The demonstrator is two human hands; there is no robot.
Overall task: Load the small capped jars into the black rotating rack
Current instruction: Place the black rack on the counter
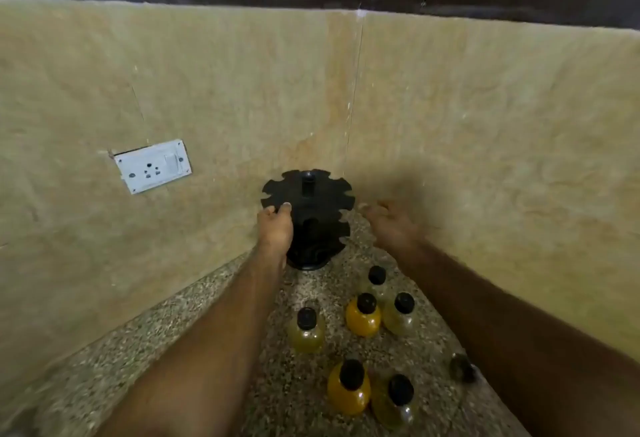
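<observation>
Wall [485, 125]: beige stone. Two faces meet in a corner at the far middle.
Counter [214, 284]: speckled stone. It runs from the near side into that corner and carries the rack and the jars.
Rack [311, 190]: black, with a notched top disc, a centre post and a round base. It stands in the far corner, and no jar shows in its notches. I judge that loading has not begun and that the step in hand is to take the rack and bring it out or turn it.
Left hand [275, 228]: it grips the near left rim of the top disc, with thumb and fingers curled over the edge.
Right hand [391, 225]: blurred, just right of the rack. The fingers are spread and hold nothing, and I cannot tell if it touches the rack.
Socket [152, 166]: white, on the left wall, well apart from the rack.
Jars [363, 319]: seven with black caps and yellow or orange contents, upright on the counter near of the rack. For the next move, the free right hand probably must pick the closest jar and slide its neck into a notch while the left hand keeps the rack steady.
</observation>
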